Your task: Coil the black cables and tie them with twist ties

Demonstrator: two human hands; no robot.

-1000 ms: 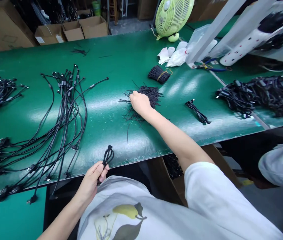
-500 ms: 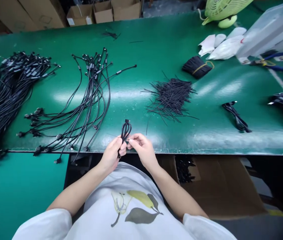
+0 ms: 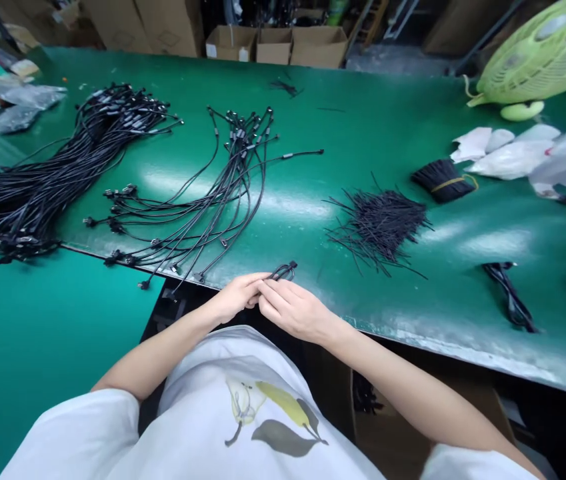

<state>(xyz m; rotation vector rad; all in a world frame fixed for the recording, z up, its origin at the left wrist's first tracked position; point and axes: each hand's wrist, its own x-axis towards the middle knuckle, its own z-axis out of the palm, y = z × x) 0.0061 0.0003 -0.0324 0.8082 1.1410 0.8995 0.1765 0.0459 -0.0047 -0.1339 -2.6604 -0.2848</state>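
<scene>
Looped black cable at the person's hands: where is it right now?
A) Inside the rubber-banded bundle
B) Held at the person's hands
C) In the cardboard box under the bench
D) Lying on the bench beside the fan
B: the looped black cable rises from the fingers of the right hand, which meets the left hand by the edge of the green bench.

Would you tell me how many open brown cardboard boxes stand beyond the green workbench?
3, in a row: left box, middle box, right box; others may be hidden.
</scene>
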